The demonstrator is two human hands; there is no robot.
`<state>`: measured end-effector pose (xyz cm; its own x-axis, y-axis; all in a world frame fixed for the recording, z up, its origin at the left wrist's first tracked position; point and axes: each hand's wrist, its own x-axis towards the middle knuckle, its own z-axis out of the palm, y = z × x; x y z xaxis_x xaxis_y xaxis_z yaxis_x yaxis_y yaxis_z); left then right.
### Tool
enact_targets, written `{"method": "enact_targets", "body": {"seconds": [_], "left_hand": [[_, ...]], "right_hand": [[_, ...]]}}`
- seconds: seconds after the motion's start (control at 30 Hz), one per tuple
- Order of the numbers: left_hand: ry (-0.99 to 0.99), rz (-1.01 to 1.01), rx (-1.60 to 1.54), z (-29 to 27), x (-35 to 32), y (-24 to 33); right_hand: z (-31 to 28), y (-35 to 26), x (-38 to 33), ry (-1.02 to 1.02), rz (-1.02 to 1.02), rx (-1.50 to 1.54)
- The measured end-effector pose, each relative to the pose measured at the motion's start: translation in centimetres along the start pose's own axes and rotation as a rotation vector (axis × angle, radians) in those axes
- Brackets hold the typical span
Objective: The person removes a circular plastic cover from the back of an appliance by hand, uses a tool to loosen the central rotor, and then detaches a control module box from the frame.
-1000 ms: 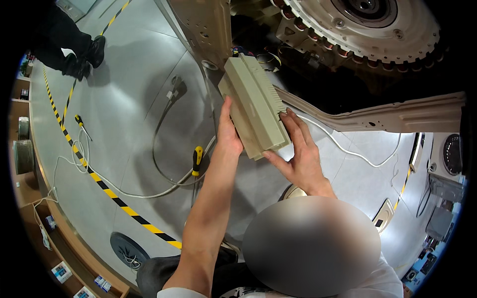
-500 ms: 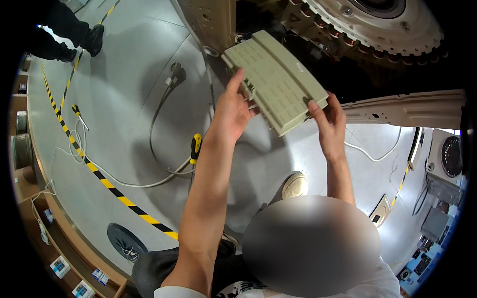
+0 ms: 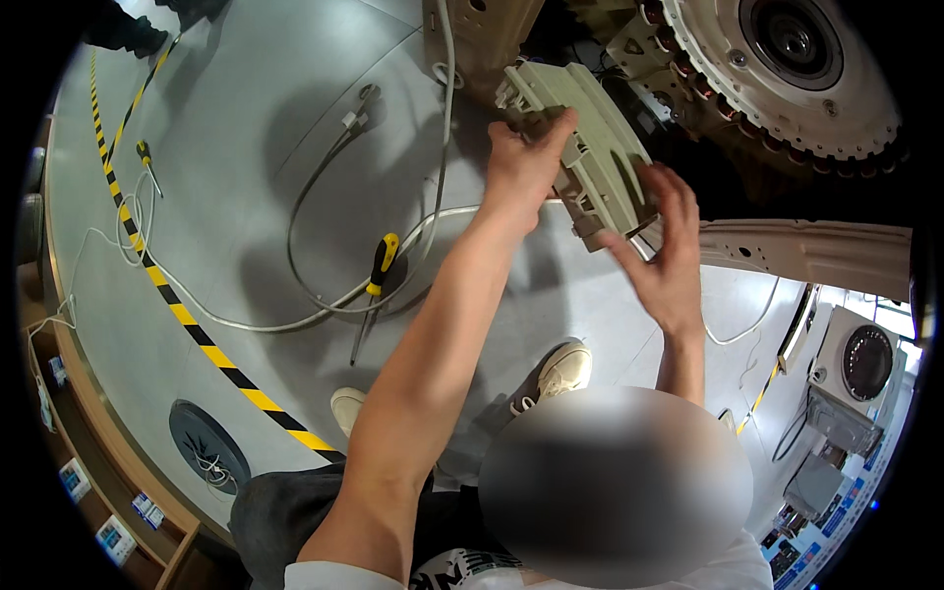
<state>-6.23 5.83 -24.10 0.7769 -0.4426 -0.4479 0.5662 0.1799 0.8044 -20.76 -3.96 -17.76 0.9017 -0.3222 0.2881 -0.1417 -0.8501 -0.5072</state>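
Observation:
A beige plastic box-shaped housing [image 3: 608, 147] with ribs and slots is held up in front of an opened appliance, tilted so that its side with clips and openings shows. My left hand [image 3: 526, 169] grips its left side, the thumb over the edge and the other fingers mostly hidden beneath. Close by its lower right end, my right hand [image 3: 671, 261] is open, thumb and fingers spread about the corner. Whether those fingertips touch the housing, I cannot tell. Behind the box, the appliance shows a large round pale drive part [image 3: 723, 74] with coils around its rim.
A yellow-and-black screwdriver [image 3: 383, 258] and a looped pale cable [image 3: 265, 326] lie on the grey floor. A second screwdriver [image 3: 146, 157] is farther left. Striped tape [image 3: 211, 356] crosses the floor. The appliance's metal frame [image 3: 806, 258] runs along the right. Another person's foot [image 3: 147, 39] shows top left.
The housing has tipped over to show its side. My left hand has moved right and up with it, while my right hand has loosened and its fingers have spread.

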Motion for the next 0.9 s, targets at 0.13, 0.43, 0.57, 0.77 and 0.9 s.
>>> {"method": "enact_targets", "body": {"seconds": [0.13,0.43,0.57,0.77,0.9], "left_hand": [[0.087,0.055,0.104,0.8,-0.1,-0.6],[-0.061,-0.113,-0.254,-0.1,-1.2,-0.8],[-0.166,-0.136,-0.378,-0.6,-1.4,-2.6],[-0.224,-0.157,-0.400,0.3,-1.8,-3.0],[-0.204,-0.134,-0.419,0.8,-2.5,-3.5]], "right_hand": [[0.9,-1.6,0.8,-0.001,-0.158,-0.381],[1.8,-2.2,1.9,0.060,-0.173,-0.515],[1.6,-1.9,3.0,0.017,-0.194,-0.567],[0.9,-1.5,3.8,-0.008,-0.227,-0.568],[1.1,-2.7,4.2,-0.112,-0.153,-0.649]]}}
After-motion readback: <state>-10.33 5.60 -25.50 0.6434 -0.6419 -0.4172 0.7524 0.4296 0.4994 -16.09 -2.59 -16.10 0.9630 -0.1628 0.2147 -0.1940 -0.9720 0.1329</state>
